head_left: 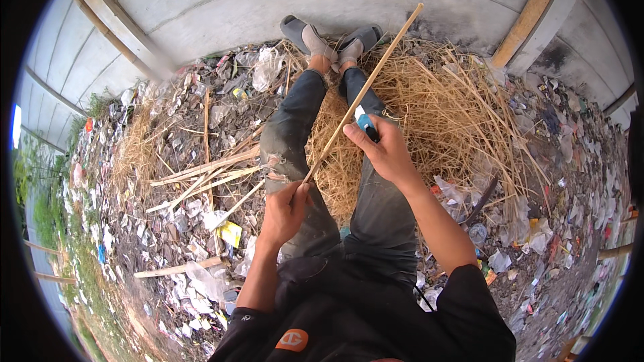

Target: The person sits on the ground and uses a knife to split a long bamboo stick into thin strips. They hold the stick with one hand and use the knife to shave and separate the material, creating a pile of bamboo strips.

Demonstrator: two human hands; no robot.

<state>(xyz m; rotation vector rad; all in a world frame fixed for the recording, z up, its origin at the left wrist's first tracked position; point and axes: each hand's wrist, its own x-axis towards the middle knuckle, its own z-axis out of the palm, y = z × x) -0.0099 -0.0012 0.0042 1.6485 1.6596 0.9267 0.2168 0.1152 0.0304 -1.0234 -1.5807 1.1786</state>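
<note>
To shave the stick (374,77) cleanly, it would help to lay the knife (365,125) blade nearly flat along the grain and push it away from the left hand (285,211) in long, even strokes; a steeper blade would probably dig in and split the wood. The left hand pinches the stick's near end between thumb and curled fingers, just above the left knee, and a firm grip there should stop it twisting. The right hand (389,151) is wrapped round the blue handle, its thumb close against the stick, so that thumb wants care near the edge; whether the blade is biting, I cannot tell. The stick slants up over the legs (290,137), its far tip overlapping the grey wall (302,7) that borders the ground's far edge. It looks long, slim and nearly straight, pale tan at the tip and browner toward the left hand. Straw-coloured shavings (436,110) heap between and right of the legs, running up toward that wall edge.
</note>
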